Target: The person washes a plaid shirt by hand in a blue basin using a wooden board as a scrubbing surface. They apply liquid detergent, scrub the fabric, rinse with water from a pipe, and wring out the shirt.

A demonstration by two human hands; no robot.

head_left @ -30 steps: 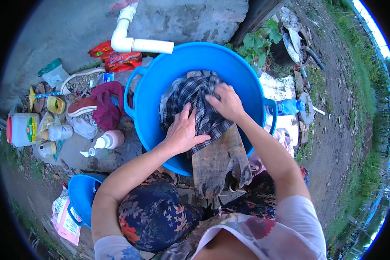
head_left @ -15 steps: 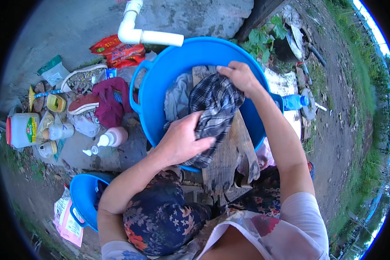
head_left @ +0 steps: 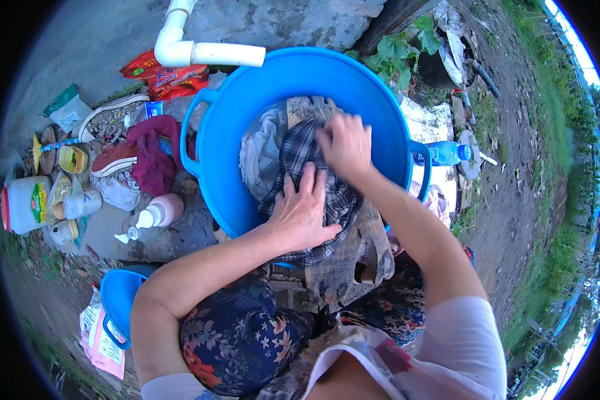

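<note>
A dark plaid garment (head_left: pixel 299 148) is bunched over a worn wooden washboard (head_left: pixel 360 243) that leans inside a large blue tub (head_left: pixel 300 70). My left hand (head_left: pixel 301 217) lies flat on the cloth with its fingers spread, pressing it against the board. Farther up, my right hand (head_left: pixel 348 145) is curled over the garment's upper right part; motion blurs it, and its fingertips are partly hidden. Pale grey wet cloth (head_left: pixel 261 157) lies in the tub, left of the board.
A white pipe (head_left: pixel 227 53) juts out above the tub's far rim. To the left are a pink pump bottle (head_left: pixel 167 209), maroon cloth (head_left: pixel 155 157), shoes and a white jug (head_left: pixel 28 205). A smaller blue bucket (head_left: pixel 119 300) stands lower left; a plastic bottle (head_left: pixel 447 153) lies right.
The plaid garment, held up and stretched earlier, now lies against the washboard. My left hand has flattened onto it, and my right hand has come down and inward. The view has shifted slightly.
</note>
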